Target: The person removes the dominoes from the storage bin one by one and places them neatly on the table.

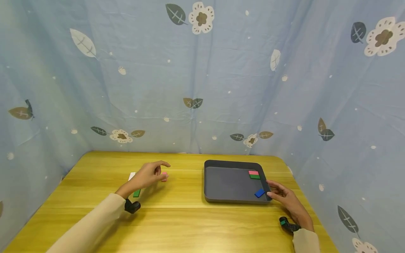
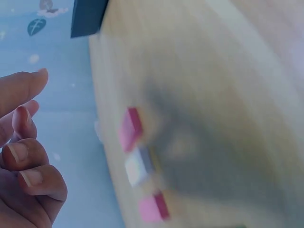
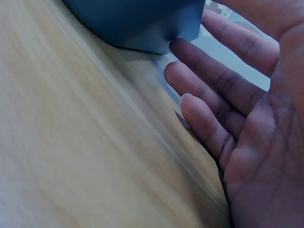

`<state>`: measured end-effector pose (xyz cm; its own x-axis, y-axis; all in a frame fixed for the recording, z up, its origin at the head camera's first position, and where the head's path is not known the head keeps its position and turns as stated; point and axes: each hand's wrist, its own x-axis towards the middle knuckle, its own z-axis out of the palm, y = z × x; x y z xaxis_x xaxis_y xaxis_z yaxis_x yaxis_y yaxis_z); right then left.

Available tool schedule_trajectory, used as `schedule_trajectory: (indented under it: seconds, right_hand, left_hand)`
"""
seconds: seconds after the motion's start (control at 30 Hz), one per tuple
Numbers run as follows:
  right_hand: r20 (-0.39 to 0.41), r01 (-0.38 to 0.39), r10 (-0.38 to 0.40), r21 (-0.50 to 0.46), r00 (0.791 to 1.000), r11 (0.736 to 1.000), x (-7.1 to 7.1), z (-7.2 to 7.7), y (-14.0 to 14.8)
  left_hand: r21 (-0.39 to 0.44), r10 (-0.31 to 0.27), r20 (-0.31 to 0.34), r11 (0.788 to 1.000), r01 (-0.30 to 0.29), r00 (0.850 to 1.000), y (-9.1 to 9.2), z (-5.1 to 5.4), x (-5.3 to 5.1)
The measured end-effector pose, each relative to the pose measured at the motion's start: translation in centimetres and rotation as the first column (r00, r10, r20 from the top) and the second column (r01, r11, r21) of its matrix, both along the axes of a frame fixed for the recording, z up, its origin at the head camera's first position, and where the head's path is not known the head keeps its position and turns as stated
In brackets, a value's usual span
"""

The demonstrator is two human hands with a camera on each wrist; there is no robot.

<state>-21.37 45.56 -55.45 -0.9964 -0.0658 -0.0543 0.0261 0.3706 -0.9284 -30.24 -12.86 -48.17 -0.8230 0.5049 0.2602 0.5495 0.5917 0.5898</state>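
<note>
My left hand (image 1: 147,177) hovers over the left part of the table, its thumb and index finger apart with nothing between them. Beneath and beside it lie a pink block (image 1: 164,176), a white block (image 1: 132,175) and a green block (image 1: 136,193), partly covered by the hand. The left wrist view has a pink block (image 2: 131,129), a white block (image 2: 137,167) and another pink block (image 2: 154,207) in a row. My right hand (image 1: 288,200) is at the right wall of a dark grey tray (image 1: 227,182), fingers loosely extended, fingertips at its side (image 3: 147,23).
Inside the tray, a pink piece (image 1: 253,172) and a green piece (image 1: 255,176) lie together at the far right, with a blue piece (image 1: 259,193) nearer. The wooden table (image 1: 190,225) meets a patterned blue curtain (image 1: 158,88) behind and at the sides.
</note>
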Motion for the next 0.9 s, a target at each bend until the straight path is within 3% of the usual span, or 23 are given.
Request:
schedule_trajectory:
  seconds: [0.3,0.57,0.9]
  right_hand:
    - [-0.023,-0.016,0.016,0.003,1.0,1.0,-0.1,-0.1,0.0]
    - [-0.02,-0.007,0.007,-0.004,1.0,1.0,0.0,-0.2,0.0]
    - [0.006,-0.009,0.009,-0.016,1.0,1.0,0.0,0.0,-0.1]
  left_hand:
    - [0.025,-0.058,0.014,0.998,0.057,0.998,3.5,0.9,-1.3]
    - [0.024,-0.106,-0.051,0.994,0.108,0.993,6.5,1.1,-2.1]
    - [0.022,-0.148,-0.034,0.989,0.149,0.988,10.4,1.9,-3.2]
